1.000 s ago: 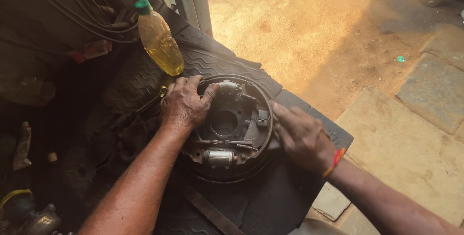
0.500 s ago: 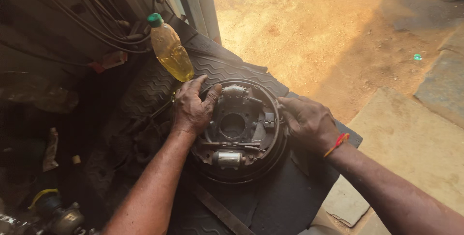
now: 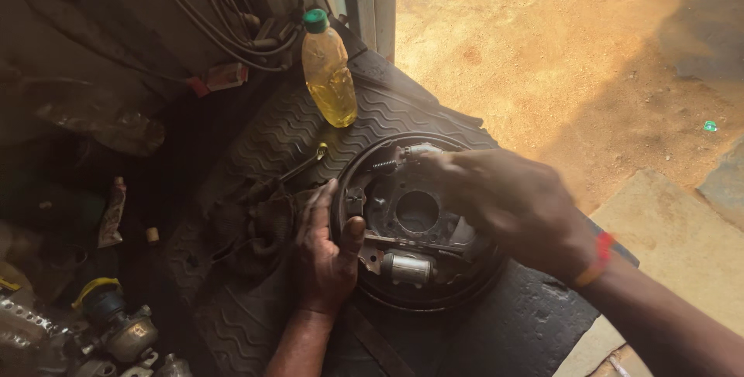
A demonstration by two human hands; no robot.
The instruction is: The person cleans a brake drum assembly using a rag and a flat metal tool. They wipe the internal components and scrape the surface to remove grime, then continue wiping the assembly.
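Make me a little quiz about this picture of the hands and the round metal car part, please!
1. True or false: the bottle with the green cap holds yellow liquid.
2. Which hand grips the left rim of the round brake plate? A) left hand B) right hand
3. What colour is the band on the right hand's wrist?

Key:
1. True.
2. A, the left hand; the right hand reaches over the plate's top.
3. Red and orange.

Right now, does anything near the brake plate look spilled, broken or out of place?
Nothing stands out. The capped bottle of yellow liquid stands upright on the mat, and both hands rest on the brake plate.
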